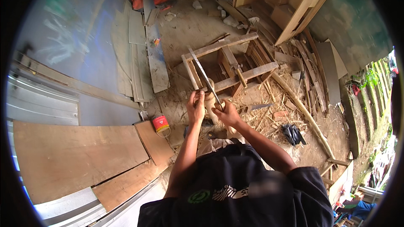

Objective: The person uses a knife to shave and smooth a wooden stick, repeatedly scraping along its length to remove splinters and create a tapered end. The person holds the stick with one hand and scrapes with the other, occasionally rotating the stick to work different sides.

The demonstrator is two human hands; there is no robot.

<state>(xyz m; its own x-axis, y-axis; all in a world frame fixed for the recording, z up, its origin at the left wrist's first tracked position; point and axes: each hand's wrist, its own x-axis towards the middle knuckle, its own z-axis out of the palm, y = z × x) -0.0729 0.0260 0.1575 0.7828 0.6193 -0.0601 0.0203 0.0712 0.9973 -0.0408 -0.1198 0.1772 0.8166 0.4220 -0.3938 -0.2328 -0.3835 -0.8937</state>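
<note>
A long, narrow, straight blade [202, 74] slants from the wooden frame's far left corner down toward me. My right hand [227, 113] is closed around its near end; the grip is hidden by the fingers, so I cannot tell whether it is a saw or a knife. To the left, my left hand [196, 106] has its fingers closed at the edge of a pale, rounded piece of wood [211, 110]. This piece stands between my hands, and the blade passes over or beside its upper end. Just beyond both hands lies the rough wooden frame [248, 74] with crossbars.
Wood shavings [269, 122] litter the floor, with a curved blade [257, 107] and a black plastic bag [293, 134] among them. A red-and-yellow can [160, 124] stands left, near plywood sheets [75, 151]. A long pole [305, 115] and stacked planks [309, 73] lie right.
</note>
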